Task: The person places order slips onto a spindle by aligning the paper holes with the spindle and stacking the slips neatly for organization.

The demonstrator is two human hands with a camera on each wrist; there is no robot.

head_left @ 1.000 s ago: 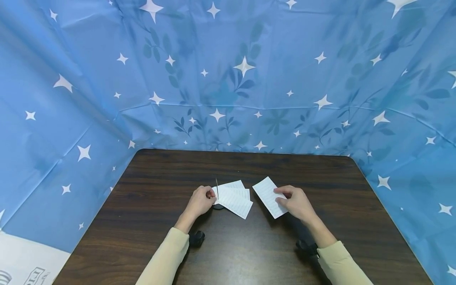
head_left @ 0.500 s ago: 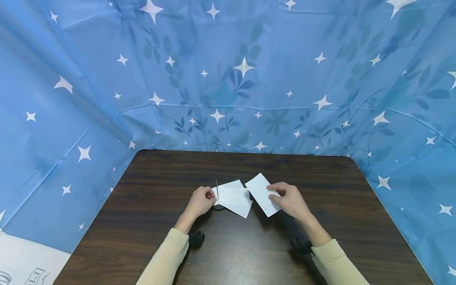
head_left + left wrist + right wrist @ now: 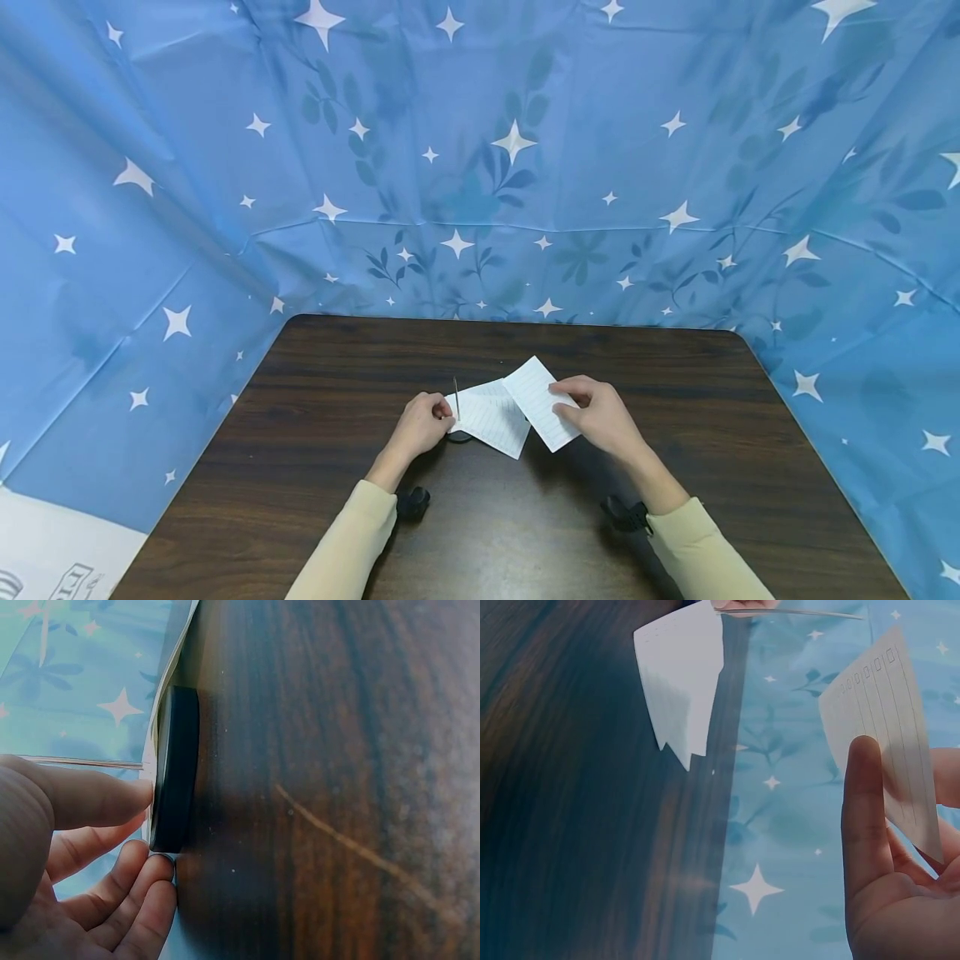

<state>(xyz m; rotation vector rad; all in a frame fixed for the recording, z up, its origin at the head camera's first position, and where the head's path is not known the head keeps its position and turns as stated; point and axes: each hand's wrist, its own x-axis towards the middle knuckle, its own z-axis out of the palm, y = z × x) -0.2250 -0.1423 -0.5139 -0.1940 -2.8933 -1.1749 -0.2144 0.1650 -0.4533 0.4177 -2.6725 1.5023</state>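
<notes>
A bill spike stands on the table, its thin upright needle [image 3: 456, 398] passing up through several lined paper slips [image 3: 489, 418]. Its round black base [image 3: 177, 769] shows under the slips in the left wrist view. My left hand [image 3: 424, 421] holds the spike at the base's left side, thumb at the slips' edge and the other fingers curled close to the base. My right hand [image 3: 603, 417] pinches another lined slip [image 3: 885, 712] between thumb and fingers. That slip is held tilted above the table, overlapping the right end of the fanned slips in the head view.
Dark wood-grain table [image 3: 337, 358] under both hands. A blue star-patterned curtain [image 3: 480, 167] hangs behind and at the sides. Black wrist cameras [image 3: 412, 504] are strapped on both forearms. A white printed surface [image 3: 67, 550] shows at the lower left.
My right hand has moved left and slightly away from me with its slip, from beside the fanned slips to over their right end. The left hand has stayed at the base.
</notes>
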